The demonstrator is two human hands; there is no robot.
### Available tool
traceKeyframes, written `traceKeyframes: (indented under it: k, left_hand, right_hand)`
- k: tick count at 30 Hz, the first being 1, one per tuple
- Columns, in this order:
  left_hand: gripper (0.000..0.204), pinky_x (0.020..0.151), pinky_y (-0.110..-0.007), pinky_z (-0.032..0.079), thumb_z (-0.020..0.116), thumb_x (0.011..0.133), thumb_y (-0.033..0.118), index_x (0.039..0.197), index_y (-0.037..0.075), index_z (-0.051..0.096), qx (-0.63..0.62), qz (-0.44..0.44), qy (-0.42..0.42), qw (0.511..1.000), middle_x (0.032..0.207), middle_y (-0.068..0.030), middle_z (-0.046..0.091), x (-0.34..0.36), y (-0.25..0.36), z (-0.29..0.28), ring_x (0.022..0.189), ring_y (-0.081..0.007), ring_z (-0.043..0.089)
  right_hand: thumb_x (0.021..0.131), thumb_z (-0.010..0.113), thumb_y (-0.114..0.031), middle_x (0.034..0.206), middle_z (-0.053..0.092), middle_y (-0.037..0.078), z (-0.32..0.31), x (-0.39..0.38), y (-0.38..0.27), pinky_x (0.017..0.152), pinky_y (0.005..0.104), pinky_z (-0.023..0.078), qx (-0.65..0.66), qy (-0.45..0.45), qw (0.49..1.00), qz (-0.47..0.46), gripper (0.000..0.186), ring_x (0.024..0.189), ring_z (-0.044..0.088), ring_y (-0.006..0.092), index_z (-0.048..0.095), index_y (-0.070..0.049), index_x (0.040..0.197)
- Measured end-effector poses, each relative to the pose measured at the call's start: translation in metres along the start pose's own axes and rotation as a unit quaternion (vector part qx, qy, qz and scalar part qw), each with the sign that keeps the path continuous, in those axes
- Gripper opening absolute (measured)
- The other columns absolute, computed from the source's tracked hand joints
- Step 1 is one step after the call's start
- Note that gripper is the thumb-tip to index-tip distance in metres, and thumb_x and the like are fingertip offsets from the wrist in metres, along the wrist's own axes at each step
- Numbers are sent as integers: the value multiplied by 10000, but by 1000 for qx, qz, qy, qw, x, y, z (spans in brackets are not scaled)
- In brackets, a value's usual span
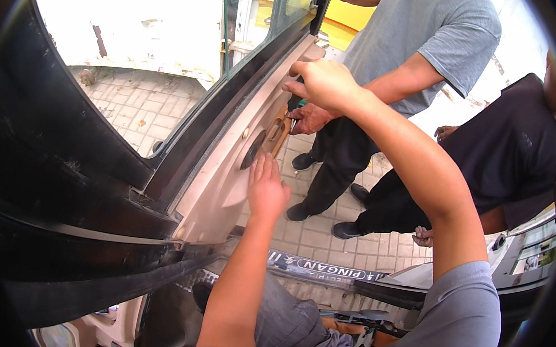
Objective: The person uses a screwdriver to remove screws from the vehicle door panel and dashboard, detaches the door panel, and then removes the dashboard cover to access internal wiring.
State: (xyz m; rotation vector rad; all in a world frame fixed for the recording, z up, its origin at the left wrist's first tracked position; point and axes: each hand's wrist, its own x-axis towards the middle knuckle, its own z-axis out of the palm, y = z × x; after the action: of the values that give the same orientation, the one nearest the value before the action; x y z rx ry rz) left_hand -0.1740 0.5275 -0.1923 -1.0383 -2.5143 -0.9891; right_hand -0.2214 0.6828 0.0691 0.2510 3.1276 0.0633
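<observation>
Grey-shirted co-worker [398,38]: head cut off by upper edge. Object [293,125] in co-worker's hand [311,119]: mostly hidden, kind unclear.

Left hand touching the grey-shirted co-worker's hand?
Apart. The head view shows a gap between the left hand and the co-worker's hand, brown door trim visible between them.

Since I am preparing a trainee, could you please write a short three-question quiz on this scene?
1. Which of the camera wearer's hands is nearer the dark round part of the beige door panel?
2. True or false: the co-worker nearest the panel wears a yellow shirt.
3. The ground outside is: a) grassy; b) paved; c) carpeted.

Key: 1. The left hand. 2. False; the shirt is grey. 3. b.
</observation>
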Motion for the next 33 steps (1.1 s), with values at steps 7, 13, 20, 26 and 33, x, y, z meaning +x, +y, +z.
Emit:
traceKeyframes:
  k: [7, 13, 20, 26, 33]
  left_hand:
    - [608, 1188, -456, 259, 650, 716, 163, 1267, -82, 574, 2, -3, -2, 1000, 1450, -193, 477, -6, 2, -8, 1377, -334, 413]
    - [578, 1190, -451, 254, 644, 719, 167, 1242, -75, 598, -30, -14, -2, 999, 1444, -184, 490, -5, 0, -10, 1378, -323, 414]
    - [551, 1140, -448, 325, 626, 783, 146, 1272, -100, 559, -170, -143, 41, 974, 1428, -255, 478, -16, 4, -26, 1359, -347, 435]
    - [224, 997, -280, 406, 623, 880, 53, 1100, 16, 604, -701, -423, 110, 564, 1113, -71, 635, 8, 4, -32, 991, -171, 589]
    - [182, 997, -360, 423, 667, 832, 32, 1002, 41, 604, -743, -481, 130, 448, 998, -71, 606, 21, 6, -36, 977, -204, 557]
  right_hand:
    - [867, 664, -326, 1049, 673, 183, 1, 2, 1, 869, 449, 506, 5, 35, 997, -74, 401, 1026, 635, 366, 622, -95, 1191]
    - [874, 666, -334, 1039, 690, 202, 4, 3, 2, 870, 450, 510, 40, 55, 995, -77, 403, 1003, 647, 385, 628, -49, 1157]
    - [873, 660, -333, 1004, 698, 191, 14, 6, 18, 860, 450, 516, 27, 110, 979, -168, 377, 970, 659, 376, 646, -64, 1137]
    - [877, 651, -360, 965, 703, 182, 23, 15, 30, 835, 456, 524, 64, 145, 973, -170, 389, 935, 668, 374, 643, -61, 1125]
    - [891, 629, -396, 964, 703, 187, 16, 8, 24, 834, 449, 535, 95, 139, 955, -244, 414, 949, 676, 364, 662, -56, 1126]
